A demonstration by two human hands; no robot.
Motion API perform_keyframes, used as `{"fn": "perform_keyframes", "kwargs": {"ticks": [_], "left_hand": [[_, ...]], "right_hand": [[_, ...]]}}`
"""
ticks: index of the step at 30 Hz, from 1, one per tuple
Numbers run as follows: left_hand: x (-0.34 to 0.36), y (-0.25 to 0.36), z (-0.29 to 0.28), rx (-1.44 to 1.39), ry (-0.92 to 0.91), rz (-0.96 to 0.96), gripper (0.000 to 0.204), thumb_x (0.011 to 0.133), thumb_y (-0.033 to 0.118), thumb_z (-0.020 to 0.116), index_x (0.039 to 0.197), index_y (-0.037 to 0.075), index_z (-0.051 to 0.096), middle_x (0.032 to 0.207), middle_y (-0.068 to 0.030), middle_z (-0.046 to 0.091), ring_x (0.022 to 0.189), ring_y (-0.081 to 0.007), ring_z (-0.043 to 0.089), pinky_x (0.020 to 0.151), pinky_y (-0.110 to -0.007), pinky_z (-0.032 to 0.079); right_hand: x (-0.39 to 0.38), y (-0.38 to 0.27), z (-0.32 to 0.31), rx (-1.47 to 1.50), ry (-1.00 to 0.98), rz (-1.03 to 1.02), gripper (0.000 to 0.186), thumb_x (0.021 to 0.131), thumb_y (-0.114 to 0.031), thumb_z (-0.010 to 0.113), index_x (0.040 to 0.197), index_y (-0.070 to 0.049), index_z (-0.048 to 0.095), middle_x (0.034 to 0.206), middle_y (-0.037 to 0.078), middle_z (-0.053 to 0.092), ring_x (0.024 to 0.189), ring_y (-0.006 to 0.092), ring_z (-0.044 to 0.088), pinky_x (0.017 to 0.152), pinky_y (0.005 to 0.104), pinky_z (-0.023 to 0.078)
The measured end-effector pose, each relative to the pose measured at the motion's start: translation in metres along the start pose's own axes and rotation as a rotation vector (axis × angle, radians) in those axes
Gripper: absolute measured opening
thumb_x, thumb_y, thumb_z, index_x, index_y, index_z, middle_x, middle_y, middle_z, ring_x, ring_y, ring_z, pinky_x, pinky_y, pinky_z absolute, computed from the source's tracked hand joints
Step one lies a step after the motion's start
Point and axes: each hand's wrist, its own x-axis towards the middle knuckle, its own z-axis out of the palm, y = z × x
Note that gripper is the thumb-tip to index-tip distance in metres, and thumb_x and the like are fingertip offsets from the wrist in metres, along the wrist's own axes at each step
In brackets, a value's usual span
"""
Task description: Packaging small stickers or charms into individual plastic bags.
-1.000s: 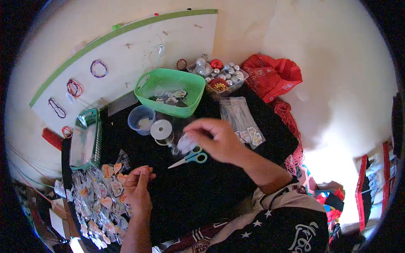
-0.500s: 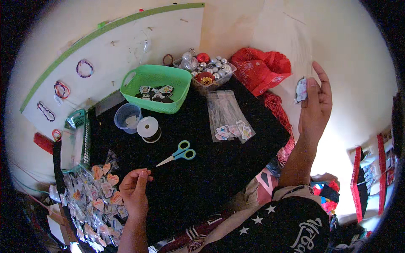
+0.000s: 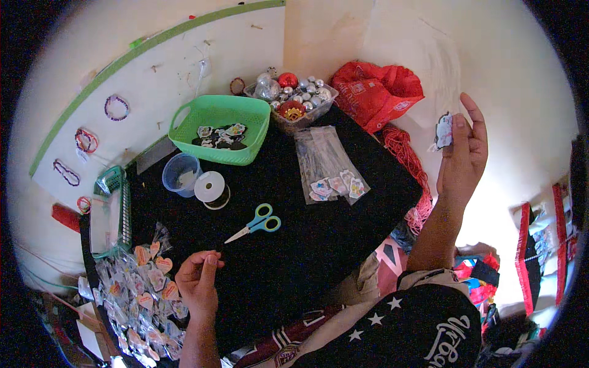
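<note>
Right hand [image 3: 461, 153] has swung off the counter's [image 3: 319, 257] right edge, pinching a small sticker [image 3: 443, 130]. Left hand [image 3: 199, 279] stays pinched shut by the scissors [image 3: 256, 223], contents unclear.

The right hand [image 3: 461, 153] has swung from above the scissors [image 3: 256, 224] out rightward, raising a small packet [image 3: 443, 130].

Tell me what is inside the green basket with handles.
The green basket holds a small heap of flat flower-shaped pieces, pale with coloured centres, lying on its floor. Its near wall hides the front of the floor, and anything beneath the pieces is covered.
</note>
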Motion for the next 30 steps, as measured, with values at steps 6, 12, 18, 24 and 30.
{"fn": "perform_keyframes", "kwargs": {"ticks": [6,12,18,24,30], "left_hand": [[0.0,-0.002,-0.007,0.064,-0.008,-0.01,0.008,0.089,0.002,0.06,0.094,-0.002,0.064,0.09,-0.0102,0.066,0.077,-0.0133,0.063,0.072,-0.026,0.052],[-0.002,0.002,0.0,0.054,-0.02,0.0,0.007,0.089,0.002,0.06,0.093,-0.002,0.064,0.09,-0.01,0.066,0.076,-0.013,0.062,0.072,-0.026,0.052],[-0.003,-0.002,0.001,0.037,-0.053,0.037,0.007,0.089,0.001,0.061,0.094,-0.002,0.065,0.089,-0.0098,0.066,0.077,-0.0124,0.062,0.07,-0.024,0.051],[0.001,0.0,0.009,0.054,-0.076,-0.002,0.008,0.087,-0.002,0.061,0.094,-0.002,0.065,0.089,-0.0093,0.066,0.076,-0.0123,0.062,0.071,-0.023,0.05],[-0.003,0.012,-0.001,0.348,-0.04,0.204,0.007,0.083,0.003,0.067,0.09,0.0,0.067,0.088,-0.0101,0.068,0.078,-0.0145,0.064,0.072,-0.026,0.051]], "right_hand": [[-0.008,0.023,0.011,-0.021,0.04,0.024,0.029,0.094,-0.009,0.054,0.123,-0.004,0.054,0.081,-0.001,0.06,0.069,0.003,0.053,0.059,0.017,0.043],[-0.045,0.092,-0.004,-0.159,-0.215,0.29,0.027,0.093,-0.01,0.055,0.119,-0.006,0.056,0.088,0.003,0.062,0.072,0.0087,0.058,0.065,0.0238,0.048],[-0.085,0.132,-0.03,-0.746,-0.318,0.182,0.042,0.087,-0.019,0.065,0.124,-0.003,0.052,0.107,0.011,0.061,0.1,0.0205,0.058,0.083,0.0315,0.046],[-0.047,0.082,0.003,-0.585,-0.109,0.024,0.031,0.087,-0.016,0.064,0.114,-0.003,0.057,0.115,0.012,0.06,0.105,0.0228,0.057,0.091,0.0336,0.044],[-0.069,0.043,0.082,-0.325,-0.523,-0.234,0.032,0.076,-0.013,0.071,0.106,-0.005,0.06,0.11,0.014,0.059,0.104,0.0296,0.057,0.092,0.0364,0.044]]}}
